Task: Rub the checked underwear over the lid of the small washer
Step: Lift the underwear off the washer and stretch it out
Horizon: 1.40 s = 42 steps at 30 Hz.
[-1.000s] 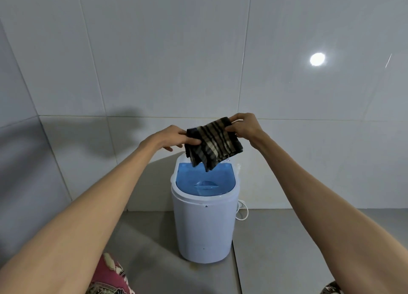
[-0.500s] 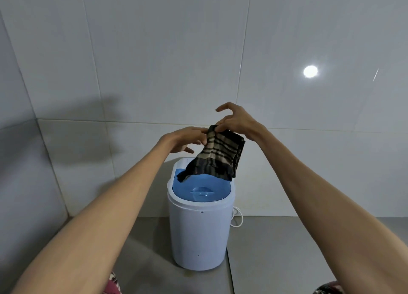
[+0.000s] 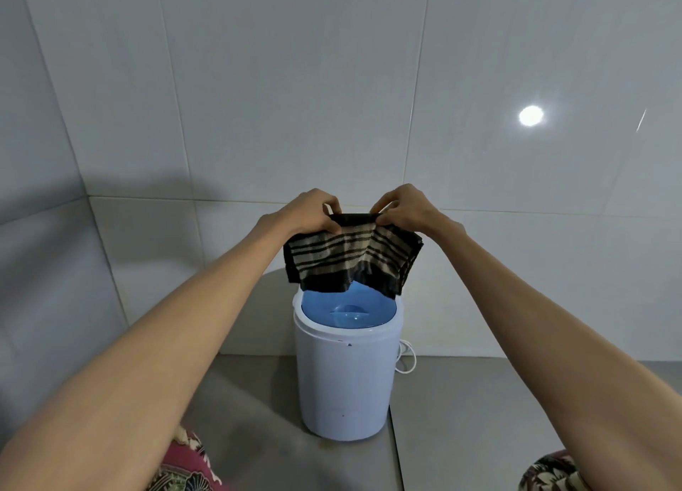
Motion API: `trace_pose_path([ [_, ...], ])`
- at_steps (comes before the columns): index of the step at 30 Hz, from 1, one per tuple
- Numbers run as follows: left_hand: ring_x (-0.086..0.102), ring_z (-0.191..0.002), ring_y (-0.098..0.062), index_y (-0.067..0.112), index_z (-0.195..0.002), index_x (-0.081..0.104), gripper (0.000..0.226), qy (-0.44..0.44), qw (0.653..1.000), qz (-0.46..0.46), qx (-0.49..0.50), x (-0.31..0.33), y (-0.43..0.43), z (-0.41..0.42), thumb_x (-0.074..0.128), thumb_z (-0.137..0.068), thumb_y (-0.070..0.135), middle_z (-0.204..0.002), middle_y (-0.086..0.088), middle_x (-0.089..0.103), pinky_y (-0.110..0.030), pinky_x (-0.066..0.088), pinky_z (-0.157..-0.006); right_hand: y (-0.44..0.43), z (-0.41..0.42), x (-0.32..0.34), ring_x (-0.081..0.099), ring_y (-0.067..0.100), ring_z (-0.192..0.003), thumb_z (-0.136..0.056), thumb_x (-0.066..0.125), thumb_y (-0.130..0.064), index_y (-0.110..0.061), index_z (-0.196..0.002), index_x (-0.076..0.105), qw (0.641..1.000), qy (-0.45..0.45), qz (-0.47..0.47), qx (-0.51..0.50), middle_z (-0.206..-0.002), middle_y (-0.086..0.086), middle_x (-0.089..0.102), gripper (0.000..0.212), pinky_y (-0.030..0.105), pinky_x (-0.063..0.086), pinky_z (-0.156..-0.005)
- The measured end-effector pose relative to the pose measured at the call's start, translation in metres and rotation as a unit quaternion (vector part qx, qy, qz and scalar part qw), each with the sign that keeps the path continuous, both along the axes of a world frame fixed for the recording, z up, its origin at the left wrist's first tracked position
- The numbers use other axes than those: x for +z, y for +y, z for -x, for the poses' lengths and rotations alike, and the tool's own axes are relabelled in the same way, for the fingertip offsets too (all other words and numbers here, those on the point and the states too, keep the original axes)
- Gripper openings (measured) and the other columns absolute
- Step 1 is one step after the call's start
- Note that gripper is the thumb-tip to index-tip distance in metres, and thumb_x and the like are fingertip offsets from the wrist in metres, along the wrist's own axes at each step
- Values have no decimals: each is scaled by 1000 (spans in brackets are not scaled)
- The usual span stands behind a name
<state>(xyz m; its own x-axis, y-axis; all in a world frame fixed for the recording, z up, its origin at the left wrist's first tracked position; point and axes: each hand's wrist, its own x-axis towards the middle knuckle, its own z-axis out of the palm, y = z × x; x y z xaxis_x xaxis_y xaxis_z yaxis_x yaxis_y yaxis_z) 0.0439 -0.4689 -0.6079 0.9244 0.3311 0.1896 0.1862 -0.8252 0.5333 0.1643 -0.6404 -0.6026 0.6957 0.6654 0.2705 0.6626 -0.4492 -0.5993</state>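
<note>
Fingers of the left hand (image 3: 309, 213) pinch one end of the dark waistband of the checked underwear (image 3: 352, 260), and the right hand (image 3: 405, 209) pinches the other end, so the band is stretched flat between the two. The cloth, black with tan stripes, hangs down from that grip and spreads wider than the hands. Its lower hem sits at the far edge of the blue lid (image 3: 348, 311); whether it touches the lid cannot be told. The lid is closed on the small washer (image 3: 345, 376), a white round tub standing on the grey floor (image 3: 479, 416) against a white tiled wall (image 3: 295, 84). A white cord (image 3: 407, 359) loops beside the tub's right side. No brand, label or writing is readable anywhere on the washer.
</note>
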Motion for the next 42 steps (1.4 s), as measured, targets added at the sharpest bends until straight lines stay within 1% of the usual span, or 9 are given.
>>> trace_pose_path([
  [4,59,-91,-22,17,-99,69,21,-38,997,-59,24,5,-1,11,78,-81,20,-103,-4,65,-30,41,-75,4,10,-1,65,17,-83,-79,68,-8,-15,-101,76,999,-31,-18,1,-91,8,72,25,26,49,-71],
  [11,63,-91,-24,15,-102,70,24,-72,996,-26,35,13,20,6,80,-80,20,-100,-7,68,-30,46,-79,20,5,6,62,19,-82,-79,68,-9,-13,-101,63,998,-32,-61,1,-87,6,68,23,31,52,-75],
  [15,64,-87,-21,17,-96,71,20,-78,996,2,35,6,46,-15,81,-80,23,-95,-4,70,-31,48,-81,42,-17,-2,61,23,-77,-82,63,-5,-14,-88,55,997,-53,-58,12,-85,7,68,14,29,47,-64],
  [17,66,-81,-19,19,-88,71,14,-88,995,20,37,0,63,-29,81,-79,22,-86,-1,72,-32,51,-81,59,-33,-9,65,28,-79,-84,57,-1,-17,-81,58,996,-68,-56,22,-84,6,69,16,26,48,-61],
  [20,66,-70,-15,22,-79,70,10,-106,993,27,37,-6,96,-55,80,-78,22,-75,3,72,-33,52,-80,92,-62,-17,62,22,-75,-85,54,-3,-23,-77,66,994,-77,-63,38,-81,0,66,25,26,48,-62],
  [27,60,-63,-9,18,-81,71,5,-146,988,38,45,15,175,-116,75,-82,16,-75,-2,73,-25,46,-69,176,-124,-4,57,3,-67,-86,51,-1,-20,-84,74,985,-98,-133,53,-83,-7,64,30,22,45,-64],
  [34,62,-70,-10,18,-88,72,6,-148,984,59,81,122,232,-119,76,-84,16,-84,-2,73,-21,46,-69,243,-139,106,60,15,-81,-88,50,0,-20,-89,74,985,-94,-116,86,-93,-1,67,31,28,51,-75],
  [36,63,-68,-8,18,-88,73,6,-146,983,59,92,172,250,-111,76,-84,18,-84,0,73,-19,47,-68,264,-133,156,61,15,-83,-87,50,0,-20,-89,74,984,-98,-111,100,-95,-1,69,31,30,53,-79],
  [42,64,-77,-17,20,-90,73,8,-151,981,18,123,351,312,-65,76,-84,19,-89,-6,73,-29,50,-78,332,-98,339,57,11,-85,-85,50,2,-17,-91,75,978,-113,-105,141,-93,-3,68,32,28,50,-82],
])
